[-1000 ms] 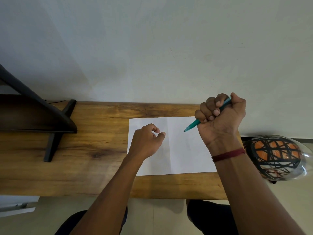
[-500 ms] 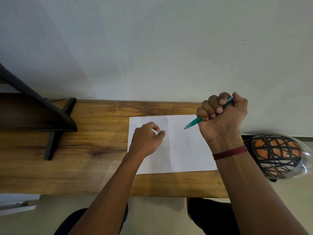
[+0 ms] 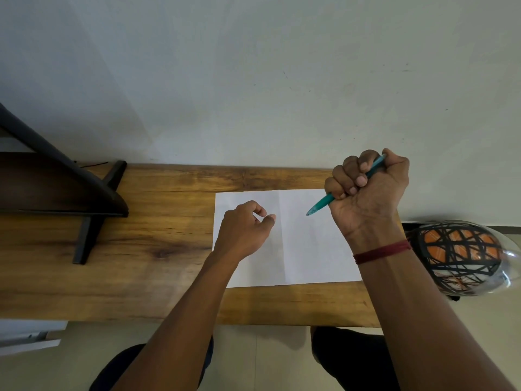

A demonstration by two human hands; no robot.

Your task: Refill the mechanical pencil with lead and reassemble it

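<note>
My right hand (image 3: pixel 366 193) is a fist around a teal mechanical pencil (image 3: pixel 321 204), held above the right half of a white sheet of paper (image 3: pixel 310 249). The pencil's tip points down and left and its rear end sticks out by my thumb. My left hand (image 3: pixel 242 230) rests on the left half of the sheet. Its fingers are loosely curled, with thumb and forefinger tips close together. Whether something thin sits between them is too small to see.
The paper lies on a wooden desk (image 3: pixel 169 244) against a pale wall. A dark shelf stand (image 3: pixel 84 198) occupies the desk's left end. A helmet with an orange and black pattern (image 3: pixel 462 255) sits just past the desk's right edge.
My right hand with the pencil has lifted slightly and drifted toward the wall. My left hand has stayed in place on the paper.
</note>
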